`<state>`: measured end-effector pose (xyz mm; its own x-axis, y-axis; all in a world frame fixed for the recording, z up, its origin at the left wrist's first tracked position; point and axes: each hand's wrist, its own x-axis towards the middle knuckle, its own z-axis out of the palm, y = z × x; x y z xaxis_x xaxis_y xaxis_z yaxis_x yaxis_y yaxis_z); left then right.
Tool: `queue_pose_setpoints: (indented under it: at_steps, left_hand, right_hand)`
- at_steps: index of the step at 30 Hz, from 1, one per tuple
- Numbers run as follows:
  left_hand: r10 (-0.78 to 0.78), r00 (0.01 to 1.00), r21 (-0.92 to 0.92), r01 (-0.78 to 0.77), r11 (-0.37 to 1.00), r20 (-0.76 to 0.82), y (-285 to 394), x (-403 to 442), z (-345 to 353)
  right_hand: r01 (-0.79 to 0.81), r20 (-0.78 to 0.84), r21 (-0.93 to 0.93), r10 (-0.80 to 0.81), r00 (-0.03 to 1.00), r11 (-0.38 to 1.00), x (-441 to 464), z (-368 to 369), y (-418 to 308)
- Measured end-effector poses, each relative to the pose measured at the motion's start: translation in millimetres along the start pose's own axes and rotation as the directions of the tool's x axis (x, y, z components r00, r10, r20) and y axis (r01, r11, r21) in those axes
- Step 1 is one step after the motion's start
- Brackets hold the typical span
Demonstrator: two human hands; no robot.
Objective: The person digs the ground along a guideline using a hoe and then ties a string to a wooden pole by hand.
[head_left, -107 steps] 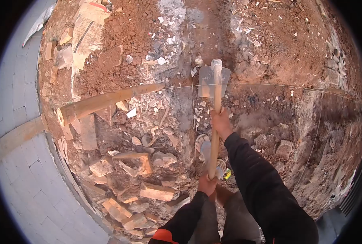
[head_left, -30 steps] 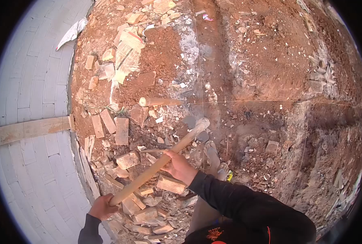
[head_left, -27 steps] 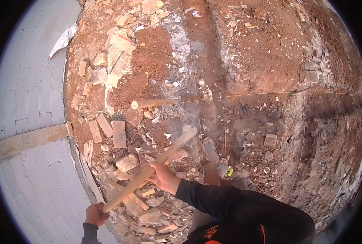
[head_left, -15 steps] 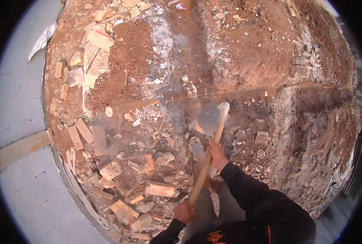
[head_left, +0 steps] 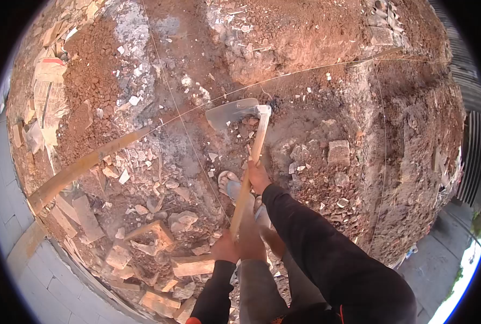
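Note:
A hoe [head_left: 245,197] with a long wooden handle slants up and away from me. Its broad grey blade [head_left: 231,113] points left, over loose soil and rubble. My right hand [head_left: 259,177] is wrapped round the upper part of the handle. Lower down, my left hand [head_left: 226,247] grips near the butt end. My foot in a sandal [head_left: 231,183] stands just left of the handle. Whether the blade touches the ground I cannot tell.
Thin strings [head_left: 167,81] cross over the trench. A wooden stake [head_left: 89,161] lies on the left. Broken bricks [head_left: 193,265] and rubble pile up at lower left, beside grey paving [head_left: 51,281]. A flattened paper sack [head_left: 50,97] lies upper left. Corrugated sheets [head_left: 470,156] stand at right.
The hoe has swung so its blade now shows side-on, pointing left. Both hands have kept their hold. My view has shifted to the right and tilted.

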<state>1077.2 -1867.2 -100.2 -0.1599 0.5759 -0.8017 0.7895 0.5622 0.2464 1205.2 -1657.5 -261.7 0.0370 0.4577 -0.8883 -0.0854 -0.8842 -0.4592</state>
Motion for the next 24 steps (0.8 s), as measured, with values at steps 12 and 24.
queue_pose_setpoints:
  at_steps: [12, 24]
  left_hand:
    - [-0.148, 0.988, -0.610, 0.090, 0.787, -0.045, 31, -37, 33]
    - [-0.146, 0.953, -0.963, 0.270, 0.024, 0.264, 86, -23, -18]
  right_hand:
    - [0.254, 0.019, -0.582, -0.299, 0.954, 0.773, -76, 50, -48]
    - [0.325, 0.190, -0.817, -0.309, 0.932, 0.477, -44, 86, -61]
